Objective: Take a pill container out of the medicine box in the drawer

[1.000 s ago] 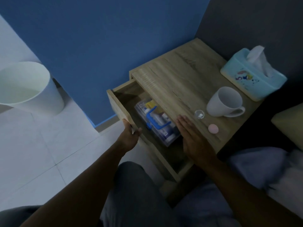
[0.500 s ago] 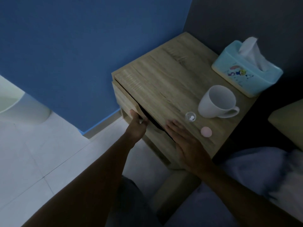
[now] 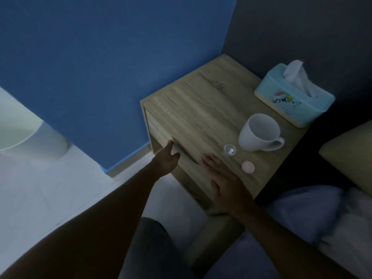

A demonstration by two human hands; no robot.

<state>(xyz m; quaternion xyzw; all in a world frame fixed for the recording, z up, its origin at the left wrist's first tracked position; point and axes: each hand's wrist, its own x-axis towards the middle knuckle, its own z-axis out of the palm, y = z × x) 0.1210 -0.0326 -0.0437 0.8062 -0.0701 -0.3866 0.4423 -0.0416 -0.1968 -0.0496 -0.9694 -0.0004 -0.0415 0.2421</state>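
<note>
text: none legible | nearest mark: colourful cartoon print on tissue box [image 3: 293, 103] side, at 2 o'clock from mug [image 3: 259, 134] | lettering: too blurred to tell

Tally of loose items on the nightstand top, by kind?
Mug: 1
Tissue box: 1
Small clear container: 1
Pink round lid: 1
Total: 4

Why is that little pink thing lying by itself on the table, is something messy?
It looks like the lid of the small clear pill container, lying apart as a pink cap. The container stands open with white pills inside. Nothing is spilled; the mug and tissue box sit upright.
</note>
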